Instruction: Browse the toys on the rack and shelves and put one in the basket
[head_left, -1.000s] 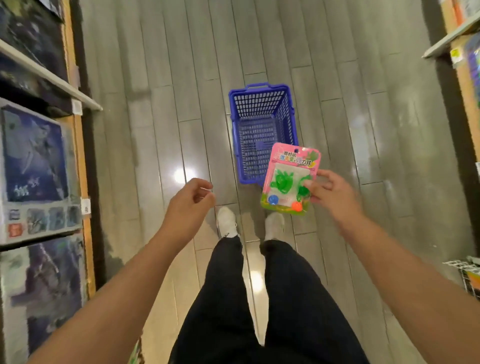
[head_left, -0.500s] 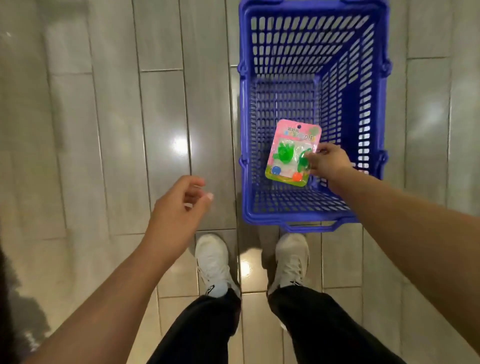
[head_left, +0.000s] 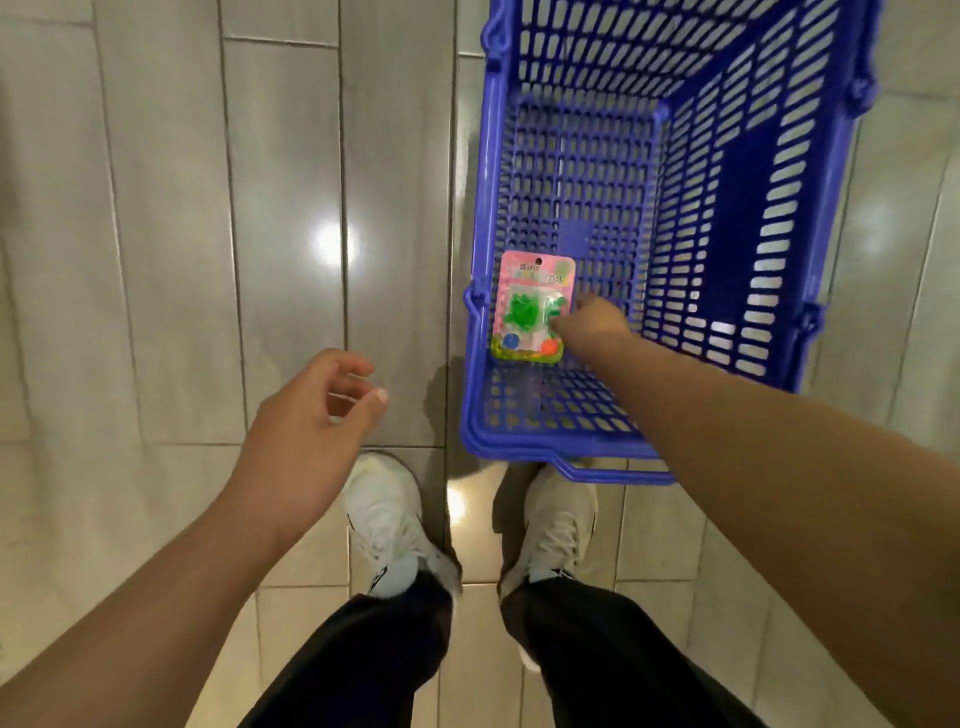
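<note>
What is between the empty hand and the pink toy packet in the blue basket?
In the head view, the blue plastic basket's slatted left wall and a stretch of glossy grey floor tile separate the left hand from the pink toy packet.

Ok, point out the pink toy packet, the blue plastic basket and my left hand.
Pink toy packet (head_left: 533, 306): head view, green toy blister.
Blue plastic basket (head_left: 519, 448): head view, near rim.
Left hand (head_left: 311, 431): head view, back of hand.

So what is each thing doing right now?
Toy pack: down inside the basket, right hand on it.
Basket: standing on the floor, holding only the toy pack.
Right hand: fingers on the pack's edge.
Left hand: open, holding nothing.
</note>
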